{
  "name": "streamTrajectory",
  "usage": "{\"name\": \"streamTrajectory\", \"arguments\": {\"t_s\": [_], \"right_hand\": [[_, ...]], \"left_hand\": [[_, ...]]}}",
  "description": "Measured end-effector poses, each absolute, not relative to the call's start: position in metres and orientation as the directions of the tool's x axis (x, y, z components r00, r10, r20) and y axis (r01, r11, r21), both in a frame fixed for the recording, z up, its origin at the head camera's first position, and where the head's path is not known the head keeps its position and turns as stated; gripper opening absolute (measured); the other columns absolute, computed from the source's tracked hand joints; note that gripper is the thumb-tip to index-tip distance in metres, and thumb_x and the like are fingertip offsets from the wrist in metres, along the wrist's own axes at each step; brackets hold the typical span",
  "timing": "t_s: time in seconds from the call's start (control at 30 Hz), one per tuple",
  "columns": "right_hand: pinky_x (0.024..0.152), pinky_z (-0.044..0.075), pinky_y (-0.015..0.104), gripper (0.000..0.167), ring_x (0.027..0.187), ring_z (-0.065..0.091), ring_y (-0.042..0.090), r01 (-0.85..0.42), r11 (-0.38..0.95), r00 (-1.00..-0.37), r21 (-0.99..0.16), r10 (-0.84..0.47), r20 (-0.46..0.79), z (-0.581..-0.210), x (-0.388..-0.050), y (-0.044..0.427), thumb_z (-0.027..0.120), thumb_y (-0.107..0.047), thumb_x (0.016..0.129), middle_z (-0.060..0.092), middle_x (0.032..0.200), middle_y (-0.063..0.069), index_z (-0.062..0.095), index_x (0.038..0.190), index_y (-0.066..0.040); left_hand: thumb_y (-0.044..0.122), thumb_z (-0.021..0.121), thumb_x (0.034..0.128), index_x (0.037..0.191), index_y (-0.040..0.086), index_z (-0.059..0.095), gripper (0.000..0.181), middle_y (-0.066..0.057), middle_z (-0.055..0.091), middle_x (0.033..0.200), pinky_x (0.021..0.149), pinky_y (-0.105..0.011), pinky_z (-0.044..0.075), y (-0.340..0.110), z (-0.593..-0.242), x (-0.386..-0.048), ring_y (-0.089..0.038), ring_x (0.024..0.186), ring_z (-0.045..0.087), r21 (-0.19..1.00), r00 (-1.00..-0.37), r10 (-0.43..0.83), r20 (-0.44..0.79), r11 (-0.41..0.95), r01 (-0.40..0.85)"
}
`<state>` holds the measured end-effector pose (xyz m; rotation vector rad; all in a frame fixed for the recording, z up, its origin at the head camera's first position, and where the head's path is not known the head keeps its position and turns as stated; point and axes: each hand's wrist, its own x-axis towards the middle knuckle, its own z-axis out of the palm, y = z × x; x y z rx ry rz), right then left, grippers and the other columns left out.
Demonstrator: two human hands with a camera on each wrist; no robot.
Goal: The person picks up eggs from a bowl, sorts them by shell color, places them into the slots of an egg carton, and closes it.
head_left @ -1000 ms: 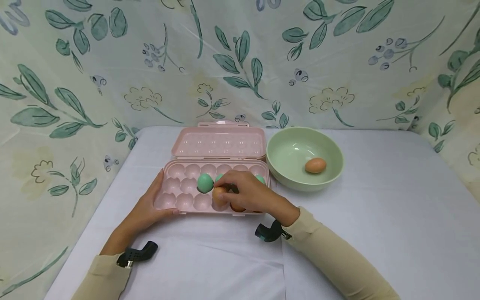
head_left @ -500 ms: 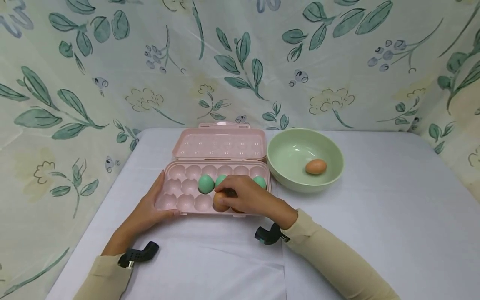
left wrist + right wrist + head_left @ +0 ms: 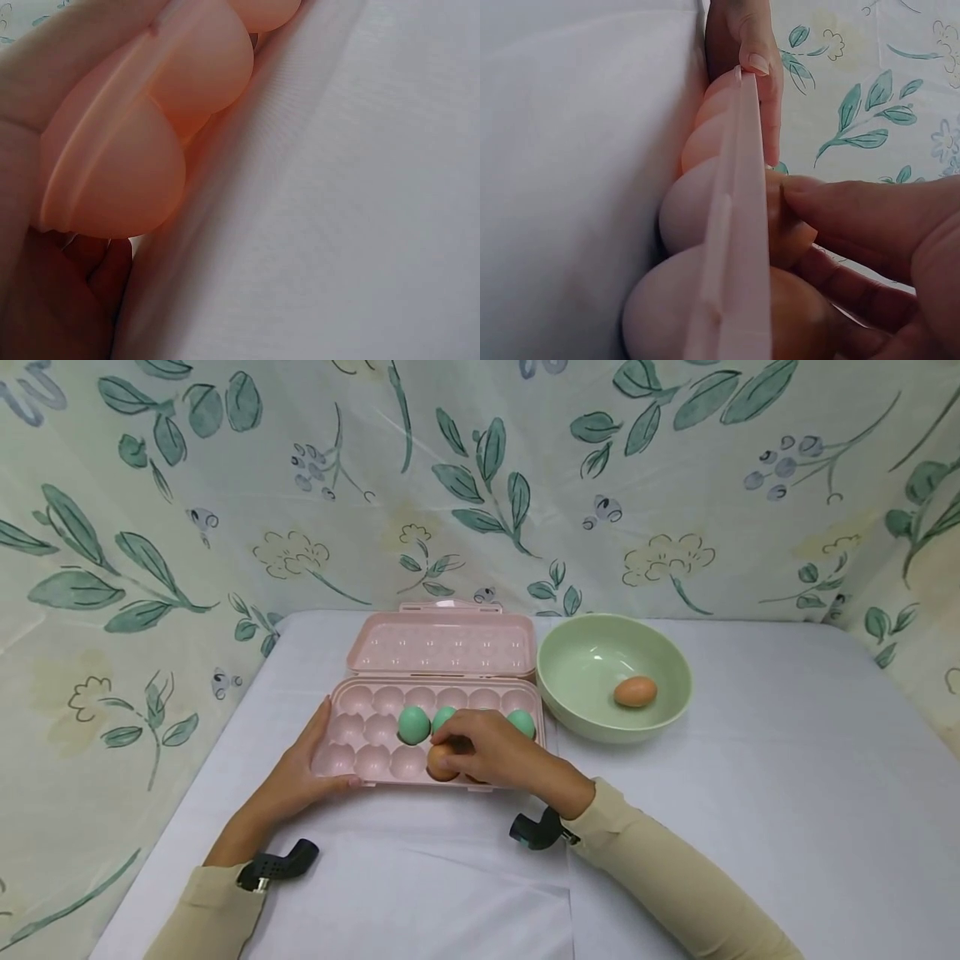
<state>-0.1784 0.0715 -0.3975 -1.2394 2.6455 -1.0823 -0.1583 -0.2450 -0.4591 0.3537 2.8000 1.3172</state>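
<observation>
Brown egg (image 3: pixel 440 763) sits in a cup at the near edge of the egg tray (image 3: pixel 372 761), pinched between the thumb and fingers of the right hand (image 3: pixel 491 748).
The left hand (image 3: pixel 298 768) clasps the egg tray's left end, apparently to steady it; a green bowl (image 3: pixel 573 689), another egg (image 3: pixel 635 692) inside, stands just beside, near the far edge of the table (image 3: pixel 750 760), likely for short reaches.

From above, the head view faces forward and down over the table (image 3: pixel 712 810); both wrist views, close and low, share the front left corner of the carton (image 3: pixel 408 763).
</observation>
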Motion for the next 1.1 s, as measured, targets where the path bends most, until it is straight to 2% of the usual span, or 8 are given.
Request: {"name": "streamTrajectory", "arguments": {"t_s": [0.37, 0.67, 0.9, 1.1], "right_hand": [[0.081, 0.053, 0.032, 0.020, 0.090, 0.064, 0.017, -0.624, 0.436, -0.712, -0.649, -0.659, 0.242, -0.397, -0.178, 0.071, 0.077, -0.012, 0.082, 0.068, 0.096, 0.000, 0.072, 0.101, -0.007], [0.082, 0.053, 0.039, 0.021, 0.092, 0.063, 0.023, -0.622, 0.407, -0.690, -0.669, -0.688, 0.224, -0.385, -0.182, 0.082, 0.075, -0.012, 0.084, 0.069, 0.099, 0.004, 0.072, 0.104, -0.006], [0.089, 0.052, 0.032, 0.025, 0.096, 0.063, 0.018, -0.596, 0.454, -0.734, -0.662, -0.643, 0.219, -0.359, -0.193, 0.109, 0.074, -0.016, 0.086, 0.068, 0.104, -0.002, 0.071, 0.109, -0.010], [0.091, 0.052, 0.034, 0.024, 0.101, 0.064, 0.020, -0.564, 0.504, -0.781, -0.654, -0.584, 0.223, -0.339, -0.199, 0.138, 0.072, -0.016, 0.088, 0.068, 0.109, 0.001, 0.070, 0.111, -0.011]], "left_hand": [[0.037, 0.088, 0.0656, 0.156, 0.029, -0.001, 0.127, 0.008, 0.006, 0.162, 0.111, -0.063, 0.018, -0.246, -0.459, -0.156, -0.027, 0.147, 0.011, 0.772, -0.976, 0.212, 0.057, 0.611, 0.177], [0.037, 0.087, 0.0661, 0.156, 0.027, -0.001, 0.127, 0.006, 0.004, 0.162, 0.110, -0.063, 0.018, -0.247, -0.459, -0.152, -0.028, 0.147, 0.010, 0.767, -0.978, 0.205, 0.040, 0.622, 0.162], [0.038, 0.087, 0.0664, 0.156, 0.031, -0.001, 0.126, 0.006, 0.006, 0.162, 0.111, -0.063, 0.018, -0.247, -0.460, -0.154, -0.027, 0.147, 0.010, 0.766, -0.978, 0.202, 0.047, 0.621, 0.166], [0.039, 0.087, 0.0663, 0.156, 0.033, -0.001, 0.126, 0.010, 0.006, 0.161, 0.111, -0.062, 0.019, -0.244, -0.460, -0.158, -0.024, 0.147, 0.011, 0.777, -0.978, 0.204, 0.046, 0.607, 0.163]]}}
